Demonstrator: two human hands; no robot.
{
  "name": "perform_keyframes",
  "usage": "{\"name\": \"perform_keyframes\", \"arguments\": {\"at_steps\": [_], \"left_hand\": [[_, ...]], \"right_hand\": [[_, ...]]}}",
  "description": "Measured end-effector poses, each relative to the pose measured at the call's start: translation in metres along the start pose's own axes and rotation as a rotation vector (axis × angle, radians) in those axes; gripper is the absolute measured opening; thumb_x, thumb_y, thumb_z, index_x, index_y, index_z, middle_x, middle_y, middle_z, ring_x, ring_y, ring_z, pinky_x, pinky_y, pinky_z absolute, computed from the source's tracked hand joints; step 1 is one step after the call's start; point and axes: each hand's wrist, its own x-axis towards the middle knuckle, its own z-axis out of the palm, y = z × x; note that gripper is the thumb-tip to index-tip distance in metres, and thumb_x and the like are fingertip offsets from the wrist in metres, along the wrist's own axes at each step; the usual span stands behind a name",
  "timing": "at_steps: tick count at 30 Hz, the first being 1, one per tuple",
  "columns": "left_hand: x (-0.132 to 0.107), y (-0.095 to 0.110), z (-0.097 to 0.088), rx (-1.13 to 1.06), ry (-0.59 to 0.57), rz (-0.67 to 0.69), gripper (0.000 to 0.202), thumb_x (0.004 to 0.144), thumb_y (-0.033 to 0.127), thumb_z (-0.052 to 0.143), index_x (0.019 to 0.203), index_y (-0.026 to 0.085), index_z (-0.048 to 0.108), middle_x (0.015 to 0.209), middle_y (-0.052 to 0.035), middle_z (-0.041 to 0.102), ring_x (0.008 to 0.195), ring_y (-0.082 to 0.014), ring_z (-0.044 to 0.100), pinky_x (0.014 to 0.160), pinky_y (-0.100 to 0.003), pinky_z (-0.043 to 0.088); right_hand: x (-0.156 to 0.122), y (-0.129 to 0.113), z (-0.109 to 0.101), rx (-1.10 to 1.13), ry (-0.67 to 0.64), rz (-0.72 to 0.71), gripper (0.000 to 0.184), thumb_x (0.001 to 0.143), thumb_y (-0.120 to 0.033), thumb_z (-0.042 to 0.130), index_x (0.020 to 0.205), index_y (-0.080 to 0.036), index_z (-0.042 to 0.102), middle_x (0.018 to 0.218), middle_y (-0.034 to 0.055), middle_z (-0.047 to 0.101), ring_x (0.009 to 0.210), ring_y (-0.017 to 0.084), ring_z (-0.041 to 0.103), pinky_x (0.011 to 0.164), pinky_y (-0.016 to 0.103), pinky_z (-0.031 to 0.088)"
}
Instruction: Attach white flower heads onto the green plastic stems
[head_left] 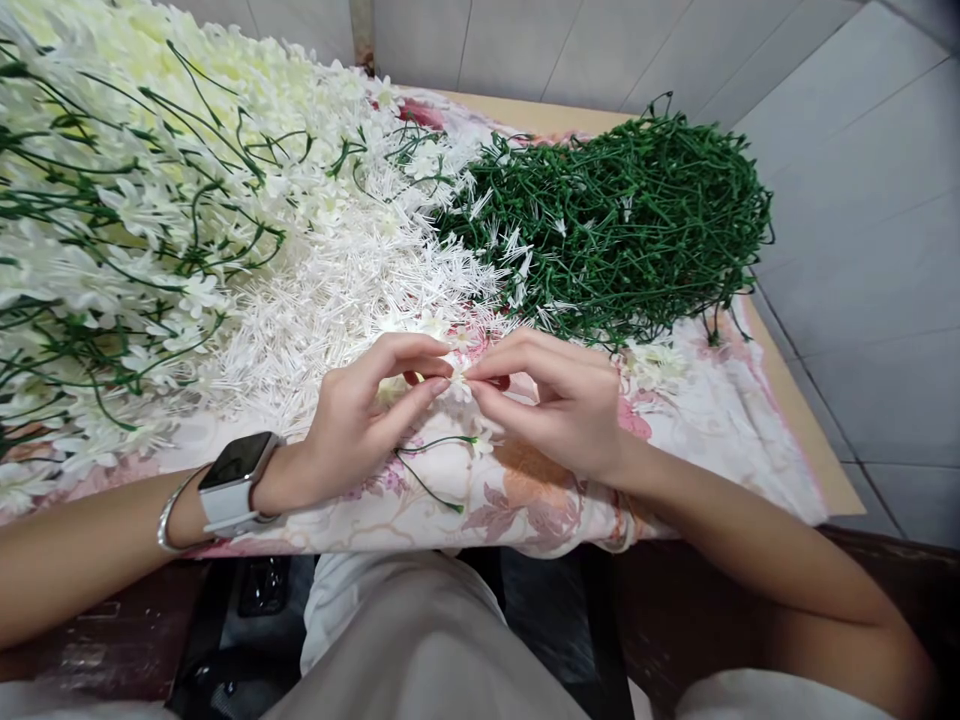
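Floral-cloth bench [720, 440]: finished sprays [112, 230] heaped left, bare green stems [630, 220] many. Left hand [360, 420] and right hand [562, 400] pinch one white blossom [457, 385]; both grips clamped on it.

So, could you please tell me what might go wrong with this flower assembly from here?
1. The small white flower is pinched only at the fingertips of the left hand and right hand; it could slip into the white stamen pile and be hard to find.
2. The loose green stem lies near the cloth edge and might slide off.
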Motion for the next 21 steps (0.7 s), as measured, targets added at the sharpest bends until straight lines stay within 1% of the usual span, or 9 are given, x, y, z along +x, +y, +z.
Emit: {"name": "perform_keyframes", "arguments": {"at_steps": [6, 10, 15, 18, 21], "left_hand": [[0.0013, 0.0006, -0.0008, 0.038, 0.029, 0.045, 0.032, 0.079, 0.012, 0.065, 0.108, 0.021, 0.055, 0.090, -0.0017, 0.062, 0.082, -0.0120, 0.062, 0.079, -0.027, 0.053], [0.0010, 0.0005, -0.0007, 0.015, 0.031, 0.042, 0.030, 0.081, 0.013, 0.063, 0.108, 0.021, 0.054, 0.092, -0.0024, 0.062, 0.084, -0.0126, 0.064, 0.079, -0.028, 0.054], [0.0009, 0.0006, 0.0004, 0.015, 0.032, 0.020, 0.026, 0.083, 0.013, 0.060, 0.107, 0.021, 0.053, 0.094, -0.0025, 0.062, 0.087, -0.0124, 0.065, 0.082, -0.027, 0.054], [0.0009, 0.0006, 0.0008, 0.016, 0.028, 0.002, 0.029, 0.082, 0.014, 0.061, 0.108, 0.021, 0.051, 0.094, -0.0022, 0.061, 0.086, -0.0125, 0.065, 0.081, -0.027, 0.054], [0.0006, -0.0002, 0.0007, 0.025, 0.007, 0.005, 0.033, 0.080, 0.013, 0.063, 0.109, 0.021, 0.050, 0.092, -0.0018, 0.061, 0.084, -0.0124, 0.065, 0.079, -0.027, 0.053]], "right_hand": [[-0.0004, -0.0010, -0.0005, 0.121, -0.027, 0.079, 0.010, 0.077, -0.008, 0.061, 0.079, -0.016, 0.066, 0.072, 0.0016, 0.064, 0.063, 0.010, 0.056, 0.057, 0.025, 0.046], [0.0013, -0.0020, -0.0026, 0.159, -0.035, 0.220, 0.007, 0.077, -0.011, 0.062, 0.077, -0.017, 0.066, 0.072, 0.0015, 0.065, 0.066, 0.011, 0.058, 0.060, 0.026, 0.047], [0.0035, -0.0020, -0.0036, 0.284, -0.045, 0.398, 0.004, 0.075, -0.013, 0.065, 0.074, -0.016, 0.067, 0.072, 0.0019, 0.066, 0.067, 0.011, 0.059, 0.059, 0.025, 0.046], [0.0032, -0.0013, -0.0028, 0.335, -0.062, 0.424, 0.004, 0.074, -0.011, 0.065, 0.073, -0.015, 0.066, 0.071, 0.0010, 0.065, 0.065, 0.010, 0.059, 0.060, 0.023, 0.046], [0.0018, -0.0006, -0.0021, 0.323, -0.078, 0.412, 0.004, 0.074, -0.012, 0.065, 0.073, -0.015, 0.066, 0.070, 0.0007, 0.065, 0.065, 0.010, 0.058, 0.059, 0.023, 0.046]]}}
